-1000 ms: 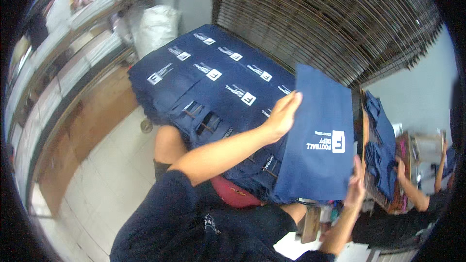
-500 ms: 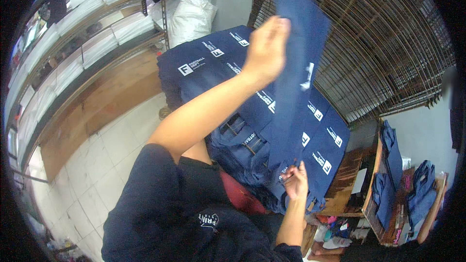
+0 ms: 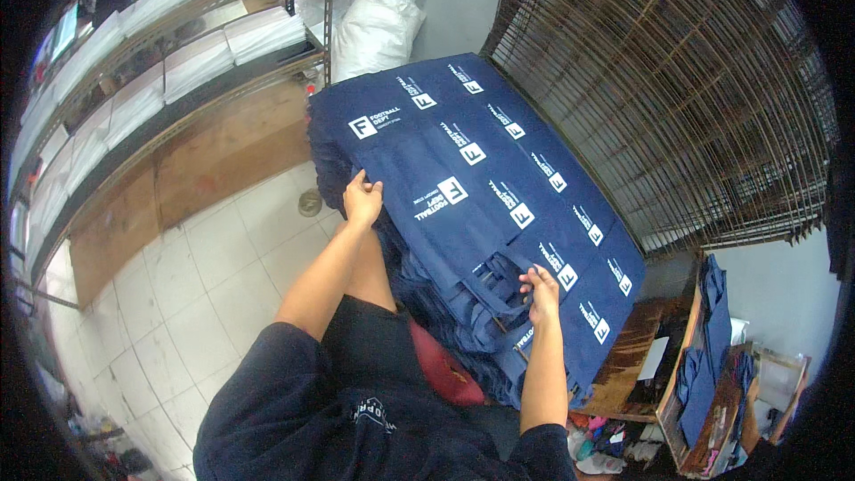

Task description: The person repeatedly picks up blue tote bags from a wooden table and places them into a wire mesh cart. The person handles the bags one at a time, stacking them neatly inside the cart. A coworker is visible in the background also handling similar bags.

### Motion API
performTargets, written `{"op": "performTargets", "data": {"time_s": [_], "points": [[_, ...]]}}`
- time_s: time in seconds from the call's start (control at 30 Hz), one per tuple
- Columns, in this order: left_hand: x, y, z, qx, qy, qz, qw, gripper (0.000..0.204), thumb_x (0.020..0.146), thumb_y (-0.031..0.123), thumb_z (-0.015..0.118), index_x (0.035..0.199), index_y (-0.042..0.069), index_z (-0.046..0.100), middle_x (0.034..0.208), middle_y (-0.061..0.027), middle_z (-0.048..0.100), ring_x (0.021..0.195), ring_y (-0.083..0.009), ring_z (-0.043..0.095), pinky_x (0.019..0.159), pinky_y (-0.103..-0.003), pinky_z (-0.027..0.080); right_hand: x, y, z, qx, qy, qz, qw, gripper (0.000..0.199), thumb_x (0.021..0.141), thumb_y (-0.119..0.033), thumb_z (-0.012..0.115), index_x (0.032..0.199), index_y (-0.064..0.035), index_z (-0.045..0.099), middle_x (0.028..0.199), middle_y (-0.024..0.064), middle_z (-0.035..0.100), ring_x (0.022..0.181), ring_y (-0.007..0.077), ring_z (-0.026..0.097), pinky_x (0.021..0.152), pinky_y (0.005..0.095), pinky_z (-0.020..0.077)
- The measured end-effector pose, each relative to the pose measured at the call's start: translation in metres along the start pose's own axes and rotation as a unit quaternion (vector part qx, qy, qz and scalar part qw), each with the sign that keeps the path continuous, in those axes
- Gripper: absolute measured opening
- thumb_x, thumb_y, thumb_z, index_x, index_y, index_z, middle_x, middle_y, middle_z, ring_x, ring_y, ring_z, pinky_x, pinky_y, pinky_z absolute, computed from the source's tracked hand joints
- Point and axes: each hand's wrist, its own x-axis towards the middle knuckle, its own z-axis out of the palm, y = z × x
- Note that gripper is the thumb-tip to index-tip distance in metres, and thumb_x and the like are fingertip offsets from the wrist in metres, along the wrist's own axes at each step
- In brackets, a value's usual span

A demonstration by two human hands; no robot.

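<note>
Navy tote bags with white prints lie in overlapping piles across a table. At the near left, my left hand [image 3: 363,202] pinches the edge of the top tote bag [image 3: 405,174], which lies flat on the pile. My right hand [image 3: 541,296] is at the bag's handle end, its fingers curled around a navy strap [image 3: 503,298]. Just below that hand a small thin metallic thing shows, too small to name. More straps and folded layers hang over the table's near edge.
A shelf rack [image 3: 200,71] with stacks of white paper stands at the left. A white sack [image 3: 378,34] sits behind the table. Slatted blinds [image 3: 659,98] hang along the far right. A wooden box [image 3: 686,392] with navy cloth stands at the right. A red seat [image 3: 441,370] is beneath me.
The raised navy bag has come down flat onto the pile. My left hand has moved down and left to its edge; my right hand has shifted slightly up.
</note>
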Motion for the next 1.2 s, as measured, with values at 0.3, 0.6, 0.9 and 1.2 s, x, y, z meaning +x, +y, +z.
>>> {"op": "performTargets", "data": {"time_s": [0.3,0.6,0.9,1.2], "points": [[0.013,-0.003,-0.007,-0.018,-0.001,0.010,1.000,0.058,0.078,0.007,0.066,0.130,-0.005,0.043,0.072,-0.0065,0.064,0.053,-0.0110,0.059,0.052,-0.026,0.051,0.014,-0.009,0.019,-0.032,0.019,-0.013,0.999,0.019,0.089,-0.017,0.058,0.105,-0.0079,0.059,0.076,0.0012,0.062,0.055,0.0072,0.050,0.048,0.0211,0.0351],[0.015,0.002,-0.007,0.020,0.008,0.008,1.000,0.060,0.076,0.010,0.068,0.130,-0.003,0.045,0.073,-0.0071,0.064,0.060,-0.0176,0.064,0.060,-0.030,0.051,0.022,-0.006,0.021,-0.049,0.026,-0.005,0.998,0.020,0.089,-0.018,0.058,0.107,-0.0094,0.059,0.076,0.0010,0.063,0.055,0.0067,0.050,0.047,0.0213,0.0337],[0.023,-0.010,-0.001,0.052,0.032,0.028,0.998,0.061,0.076,0.008,0.068,0.131,-0.002,0.044,0.070,-0.0059,0.063,0.053,-0.0145,0.062,0.054,-0.028,0.051,0.027,0.003,0.021,-0.023,0.030,-0.024,0.999,0.023,0.088,-0.015,0.059,0.110,-0.0092,0.059,0.076,0.0027,0.063,0.054,0.0068,0.050,0.046,0.0215,0.0343],[0.020,0.002,-0.006,0.029,0.018,-0.004,0.999,0.060,0.074,0.012,0.070,0.128,-0.003,0.046,0.072,-0.0071,0.066,0.060,-0.0180,0.064,0.065,-0.031,0.050,0.027,0.010,0.023,-0.025,0.050,-0.057,0.997,0.028,0.087,-0.015,0.059,0.113,-0.0041,0.057,0.078,0.0049,0.062,0.058,0.0081,0.051,0.049,0.0218,0.0368]]}}
